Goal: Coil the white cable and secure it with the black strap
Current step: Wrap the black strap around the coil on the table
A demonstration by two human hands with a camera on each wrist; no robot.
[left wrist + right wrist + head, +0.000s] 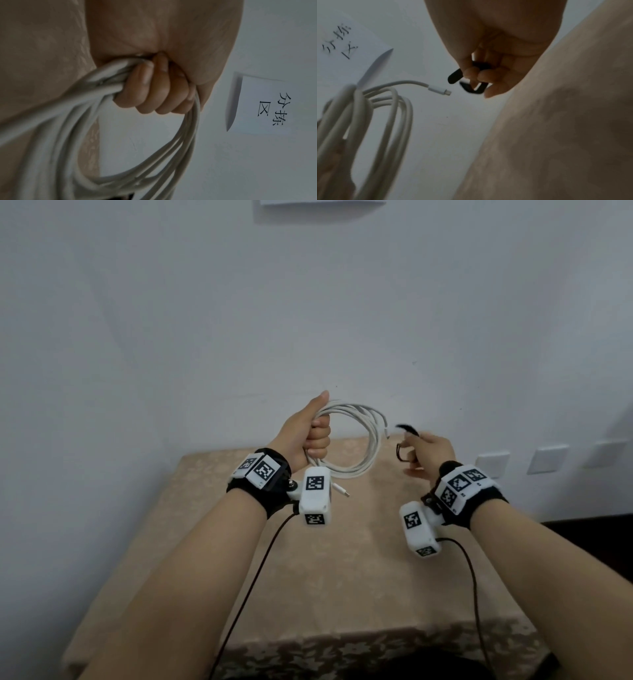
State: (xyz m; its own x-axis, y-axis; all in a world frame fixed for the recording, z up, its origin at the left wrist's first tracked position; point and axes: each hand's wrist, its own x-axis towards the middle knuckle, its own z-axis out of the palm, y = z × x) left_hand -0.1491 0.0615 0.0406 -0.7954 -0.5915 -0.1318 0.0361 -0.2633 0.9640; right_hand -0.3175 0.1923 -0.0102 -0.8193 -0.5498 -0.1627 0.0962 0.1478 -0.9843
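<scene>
Already coiled: your left hand (pixel 317 436), left of centre in the head view, is fisted round one side of the cable (pixel 356 436), thumb up along the bundle. Several loops hang as one ring above the table (pixel 342 559), standing roughly upright, its opening facing you.

Your right hand (pixel 428 453) sits right of centre, just beside the ring's free edge, not touching it. Thumb and fingers pinch the strap (pixel 406 429). In the right wrist view the strap (pixel 471 82) curls out of the fingertips (pixel 471 73): one end pokes up-left, a loop sags below.

- One plug (pixel 439 91) sticks out of the coil toward the strap, nearly touching it.
- Second plug (pixel 340 491) dangles lower, by your left wrist.
- Left wrist view: all four fingers (pixel 145 86) curled tight on the gathered strands (pixel 102 86).

Relation that matters: the bundle's nearest strands run top to bottom at the ring's right edge, so the strap likely needs to cross them, wrapping through the opening. Your right hand is the nearer one for that. Coiling looks done; strapping not yet begun.

Risk, as a guess: the loose plug end may spring out unless caught under the wrap.
</scene>
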